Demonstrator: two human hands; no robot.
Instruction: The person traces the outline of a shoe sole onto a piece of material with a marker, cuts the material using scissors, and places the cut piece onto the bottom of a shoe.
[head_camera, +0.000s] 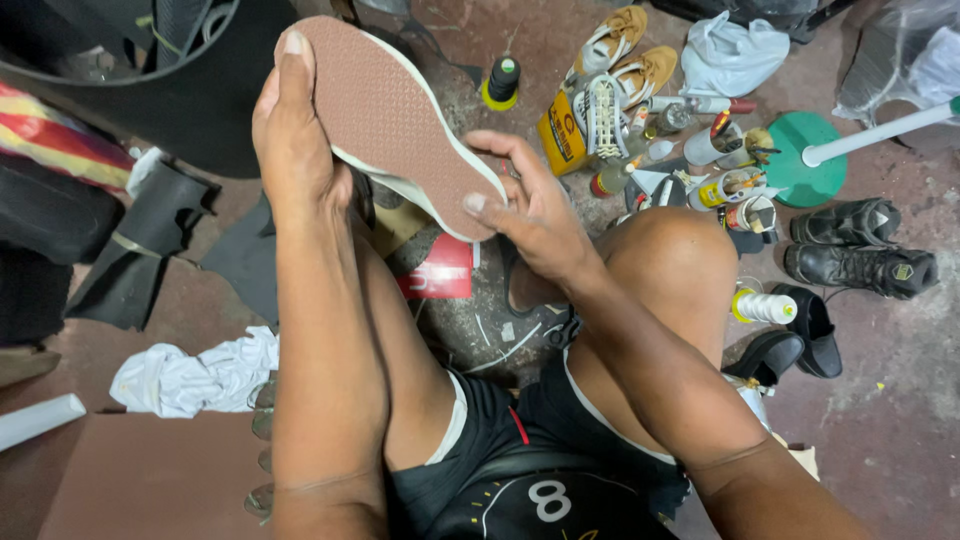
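I hold a shoe (390, 110) upside down above my knees, its brown textured sole with a pale edge facing me. My left hand (292, 135) grips the left side of the sole, fingers reaching up to its toe end. My right hand (525, 200) pinches the heel end, thumb pressed on the sole's edge. The shoe's upper is hidden beneath the sole.
On the floor ahead lie tan sandals (625, 50), a yellow can (562, 135), glue bottles and tubes (720, 165), a black bottle (502, 82), a thread spool (765, 307), black boots (860, 250), black shoes (800, 340), a green-based stand (805, 155), white cloth (200, 375) and a red box (440, 270).
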